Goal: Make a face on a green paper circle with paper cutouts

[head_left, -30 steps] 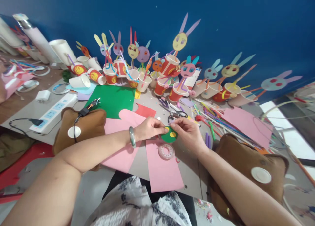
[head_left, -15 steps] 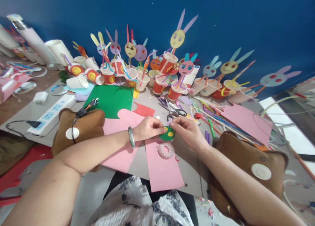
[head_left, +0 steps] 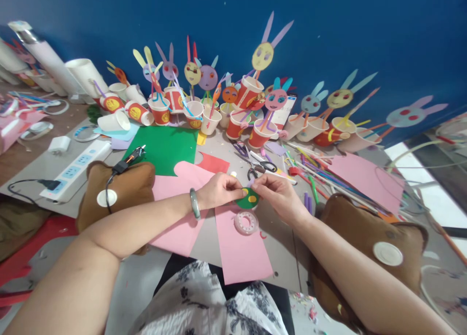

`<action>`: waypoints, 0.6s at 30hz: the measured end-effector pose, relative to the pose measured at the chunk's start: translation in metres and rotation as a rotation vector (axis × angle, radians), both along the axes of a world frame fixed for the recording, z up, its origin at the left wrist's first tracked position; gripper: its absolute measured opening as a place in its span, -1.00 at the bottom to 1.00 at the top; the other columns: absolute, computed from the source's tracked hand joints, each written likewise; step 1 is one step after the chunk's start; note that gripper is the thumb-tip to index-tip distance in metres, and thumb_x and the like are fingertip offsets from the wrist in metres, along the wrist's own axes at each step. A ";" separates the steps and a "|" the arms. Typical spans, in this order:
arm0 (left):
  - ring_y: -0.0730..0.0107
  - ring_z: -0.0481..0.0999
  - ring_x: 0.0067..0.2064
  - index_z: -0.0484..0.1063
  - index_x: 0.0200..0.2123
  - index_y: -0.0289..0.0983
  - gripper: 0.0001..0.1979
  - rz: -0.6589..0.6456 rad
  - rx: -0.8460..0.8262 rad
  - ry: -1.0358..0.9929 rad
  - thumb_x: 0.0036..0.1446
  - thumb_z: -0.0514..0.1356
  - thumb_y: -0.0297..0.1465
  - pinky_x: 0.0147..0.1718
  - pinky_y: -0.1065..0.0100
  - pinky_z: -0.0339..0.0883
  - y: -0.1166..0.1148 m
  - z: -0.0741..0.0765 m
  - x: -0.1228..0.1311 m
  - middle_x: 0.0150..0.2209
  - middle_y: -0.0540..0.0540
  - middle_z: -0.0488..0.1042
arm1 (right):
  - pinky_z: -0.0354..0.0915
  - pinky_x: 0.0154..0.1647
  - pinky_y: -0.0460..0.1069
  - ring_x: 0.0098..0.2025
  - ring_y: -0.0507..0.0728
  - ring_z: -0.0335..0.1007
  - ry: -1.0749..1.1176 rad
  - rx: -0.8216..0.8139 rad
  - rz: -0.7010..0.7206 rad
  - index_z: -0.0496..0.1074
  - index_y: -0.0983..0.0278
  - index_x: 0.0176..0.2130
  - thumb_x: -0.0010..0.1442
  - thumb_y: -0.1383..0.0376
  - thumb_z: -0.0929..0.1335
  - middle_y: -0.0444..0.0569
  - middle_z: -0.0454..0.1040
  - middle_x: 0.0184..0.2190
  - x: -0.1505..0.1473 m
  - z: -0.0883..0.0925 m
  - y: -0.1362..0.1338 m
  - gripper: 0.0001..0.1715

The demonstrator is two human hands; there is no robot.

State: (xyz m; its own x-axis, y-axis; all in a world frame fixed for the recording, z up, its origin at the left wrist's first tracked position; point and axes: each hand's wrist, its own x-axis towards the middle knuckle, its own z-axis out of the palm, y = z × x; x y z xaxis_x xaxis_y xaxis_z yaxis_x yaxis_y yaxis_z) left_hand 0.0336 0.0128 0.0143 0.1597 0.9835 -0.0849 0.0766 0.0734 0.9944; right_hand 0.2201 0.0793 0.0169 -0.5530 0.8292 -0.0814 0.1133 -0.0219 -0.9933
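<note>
A green paper disc (head_left: pixel 247 201) with two yellow ovals on it is pinched at its left edge by my left hand (head_left: pixel 222 189). My right hand (head_left: pixel 278 195) closes its thumb and index finger on a small pale purple piece (head_left: pixel 251 181) at the disc's upper right edge. Just below the disc, a roll of clear tape (head_left: pixel 246 223) lies on a pink paper strip (head_left: pixel 242 257). More pink paper (head_left: pixel 175 232) is under my left wrist, which wears a bangle.
Paper cups with rabbit figures (head_left: pixel 260 133) line the blue wall. Scissors (head_left: pixel 268 166) and coloured sticks (head_left: pixel 321 172) lie beyond my right hand. Brown cushions (head_left: pixel 365 257) flank my arms. Green paper (head_left: pixel 166 147) and a power strip (head_left: pixel 75 169) are at the left.
The green disc has shifted very slightly to the left and tilted a little between my fingers. Both hands keep nearly the same place and grip.
</note>
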 end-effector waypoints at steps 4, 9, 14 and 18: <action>0.61 0.23 -0.55 0.38 -0.57 -0.34 -0.55 0.003 0.009 0.010 0.02 0.35 -0.07 -0.55 0.48 0.11 0.000 0.001 0.000 -0.62 0.05 0.30 | 0.23 -0.47 -0.09 -0.52 -0.01 0.27 -0.008 -0.013 0.002 0.44 0.26 -0.49 0.02 0.04 0.53 -0.14 0.41 -0.55 0.000 0.000 0.000 -0.62; 0.62 0.22 -0.55 0.36 -0.59 -0.34 -0.57 -0.001 0.024 0.023 0.04 0.34 -0.12 -0.55 0.49 0.10 0.000 0.002 0.001 -0.63 0.06 0.29 | 0.21 -0.50 -0.09 -0.52 -0.01 0.25 -0.025 -0.028 0.007 0.44 0.26 -0.48 -0.01 0.01 0.54 -0.13 0.41 -0.54 -0.001 0.000 0.000 -0.59; 0.60 0.24 -0.54 0.37 -0.59 -0.34 -0.59 -0.006 0.033 0.057 0.05 0.33 -0.14 -0.54 0.48 0.12 0.000 0.001 0.000 -0.62 0.04 0.31 | 0.19 -0.50 -0.08 -0.53 -0.02 0.24 -0.023 -0.047 0.019 0.43 0.26 -0.49 -0.03 0.01 0.54 -0.15 0.39 -0.56 -0.002 0.002 0.000 -0.58; 0.59 0.26 -0.53 0.37 -0.58 -0.34 -0.60 -0.012 0.034 0.061 0.04 0.33 -0.14 -0.52 0.47 0.14 0.000 0.001 0.000 -0.61 0.04 0.32 | 0.19 -0.50 -0.09 -0.53 -0.02 0.24 -0.016 -0.065 0.029 0.44 0.27 -0.50 -0.05 0.02 0.55 -0.14 0.39 -0.55 -0.002 0.003 0.000 -0.57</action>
